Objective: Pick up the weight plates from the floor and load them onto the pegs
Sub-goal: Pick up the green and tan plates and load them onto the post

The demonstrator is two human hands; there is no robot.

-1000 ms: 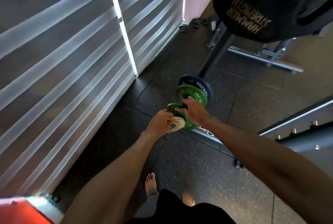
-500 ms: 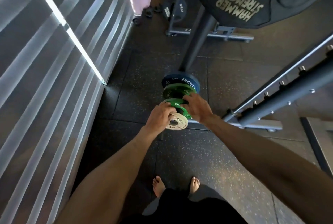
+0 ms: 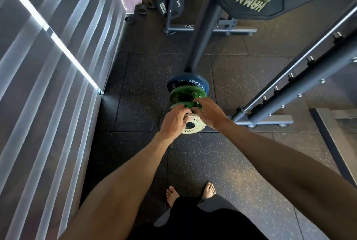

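Left hand (image 3: pixel 174 122) and right hand (image 3: pixel 209 113) both curl their fingers over opposite rims of the small green plate (image 3: pixel 190 106), which sits level between them, face up, left hand on its left edge, right hand on its right, both equally near. White plate (image 3: pixel 194 127) lies just on the near side, partly under the left palm; cannot tell if it is gripped too. Beyond the grip, stepping away from the person, come the larger green plate (image 3: pixel 183 95) and then the blue plate (image 3: pixel 188 83). The pegs are hidden, so probably a straight push along the bore axis, seating unconfirmed.
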